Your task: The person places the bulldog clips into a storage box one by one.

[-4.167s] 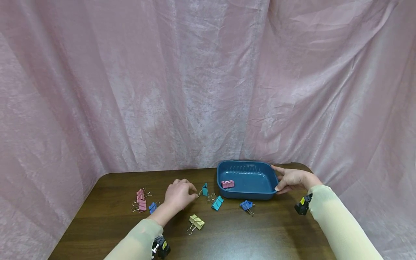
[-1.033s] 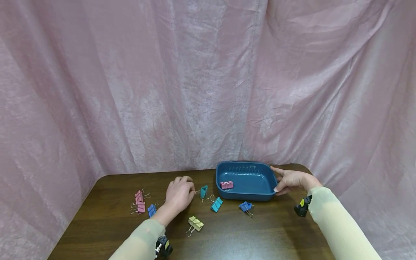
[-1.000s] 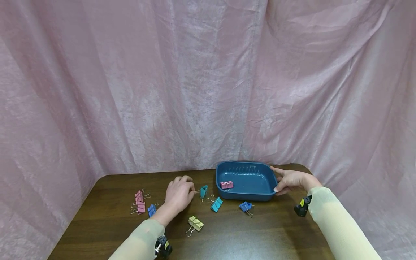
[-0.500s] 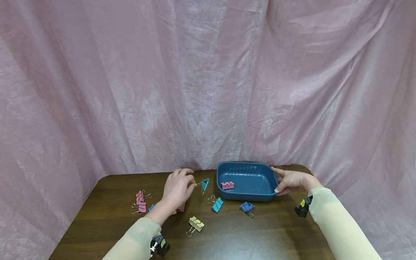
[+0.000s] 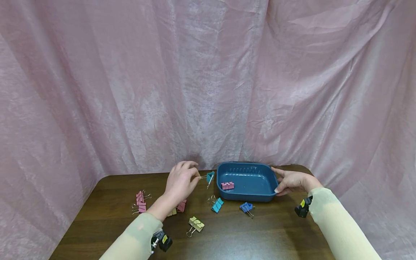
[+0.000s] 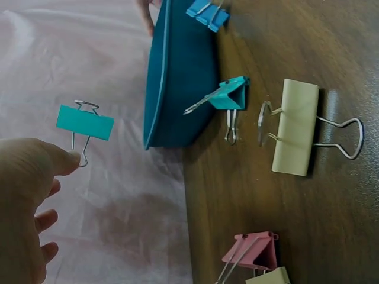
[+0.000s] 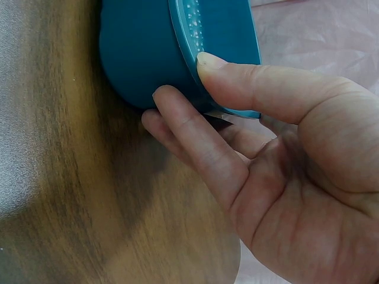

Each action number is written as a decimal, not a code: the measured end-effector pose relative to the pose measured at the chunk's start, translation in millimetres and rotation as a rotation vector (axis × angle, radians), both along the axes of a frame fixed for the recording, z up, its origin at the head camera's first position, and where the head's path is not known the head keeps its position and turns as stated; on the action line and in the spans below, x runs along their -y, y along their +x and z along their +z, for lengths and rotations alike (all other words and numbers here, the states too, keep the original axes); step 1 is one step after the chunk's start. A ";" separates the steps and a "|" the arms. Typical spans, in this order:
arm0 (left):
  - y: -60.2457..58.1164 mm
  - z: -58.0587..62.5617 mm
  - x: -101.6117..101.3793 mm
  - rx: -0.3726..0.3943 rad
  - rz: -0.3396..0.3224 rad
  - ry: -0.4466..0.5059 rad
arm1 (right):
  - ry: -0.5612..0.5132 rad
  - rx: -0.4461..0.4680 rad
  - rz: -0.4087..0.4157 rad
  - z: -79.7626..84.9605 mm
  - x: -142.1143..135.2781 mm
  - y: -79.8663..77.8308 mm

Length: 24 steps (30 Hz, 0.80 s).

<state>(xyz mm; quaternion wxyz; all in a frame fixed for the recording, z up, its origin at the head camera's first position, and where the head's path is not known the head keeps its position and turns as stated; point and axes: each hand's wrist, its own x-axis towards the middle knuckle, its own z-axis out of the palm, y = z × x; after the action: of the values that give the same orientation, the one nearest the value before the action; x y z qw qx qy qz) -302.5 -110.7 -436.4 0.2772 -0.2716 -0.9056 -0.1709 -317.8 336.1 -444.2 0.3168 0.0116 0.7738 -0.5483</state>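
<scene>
My left hand (image 5: 182, 182) pinches a teal binder clip (image 5: 210, 176) by one wire handle, raised just left of the blue tray (image 5: 248, 196). In the left wrist view, that held clip (image 6: 84, 122) hangs off the thumb tip, its other handle pointing away. Inside the tray, at its left end, lies a pink binder clip (image 5: 227, 185). At the tray's right end my right hand (image 5: 292, 181) grips the side. The right wrist view has its thumb (image 7: 228, 77) on the rim and other fingers against the outer wall.
On the table (image 5: 260, 234) lie a second teal clip (image 5: 217, 204), a blue clip (image 5: 247, 207) and a yellow clip (image 5: 196, 224). Two pink clips (image 5: 140, 202) lie far left. Another pink clip (image 5: 181, 206) and yellow clip (image 5: 172, 212) sit by the left forearm. A pink curtain (image 5: 195, 90) hangs behind.
My left hand has taken the teal clip by its handle, lifted it off the table and carried it up and right toward the tray. The right hand and tray have stayed put.
</scene>
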 end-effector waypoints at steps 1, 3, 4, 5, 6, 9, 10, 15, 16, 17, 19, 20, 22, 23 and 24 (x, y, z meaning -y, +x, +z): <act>-0.2 1.2 -0.6 -0.002 -0.001 0.001 | -0.001 -0.001 0.000 0.1 -0.1 -0.1; 0.1 3.8 -1.5 0.001 -0.001 0.000 | -0.004 -0.003 0.003 0.2 -0.3 -0.2; 0.3 5.1 -1.9 0.003 -0.002 0.000 | -0.007 -0.002 0.000 0.2 -0.2 -0.2; 0.5 6.2 -2.4 0.003 -0.002 -0.001 | -0.009 -0.002 -0.002 -0.1 -0.3 -0.5; 0.8 7.4 -3.0 0.006 -0.002 0.000 | -0.010 -0.002 -0.004 -0.4 -0.4 -0.7; 0.7 9.9 -5.1 0.007 -0.007 0.005 | -0.008 -0.002 -0.005 -2.8 -1.3 -1.5; 0.4 10.4 -5.9 0.007 -0.011 0.008 | -0.006 -0.001 -0.009 -3.4 -1.3 -2.0; -1.4 12.6 -9.9 -0.002 -0.027 0.014 | 0.014 -0.010 0.004 -3.8 -2.1 -2.7; -1.5 13.1 -10.6 -0.001 -0.031 0.015 | 0.018 -0.012 0.010 -3.5 -2.2 -2.6; -1.4 13.8 -11.2 -0.001 -0.031 0.015 | 0.018 -0.011 0.009 -2.9 -2.0 -2.5; -1.1 14.9 -12.4 0.002 -0.032 0.015 | 0.020 -0.011 0.007 -2.6 -1.9 -2.7; -0.9 15.3 -12.9 0.004 -0.032 0.015 | 0.017 -0.009 0.008 -2.5 -1.5 -2.6; -0.4 16.4 -14.2 0.011 -0.031 0.013 | 0.013 -0.008 0.008 -2.5 -1.3 -2.6; -0.3 16.6 -15.0 0.010 -0.031 0.013 | 0.009 -0.006 0.001 -2.4 -0.8 -2.3; -0.2 17.0 -15.7 0.012 -0.033 0.014 | 0.008 -0.008 0.003 -2.4 -0.7 -2.2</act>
<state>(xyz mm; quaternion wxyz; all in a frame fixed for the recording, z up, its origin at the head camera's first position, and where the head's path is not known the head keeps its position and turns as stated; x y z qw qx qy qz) -302.6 -95.0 -419.4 0.2709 -0.2836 -0.9014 -0.1834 -320.1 336.8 -446.6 0.3147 0.0095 0.7774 -0.5446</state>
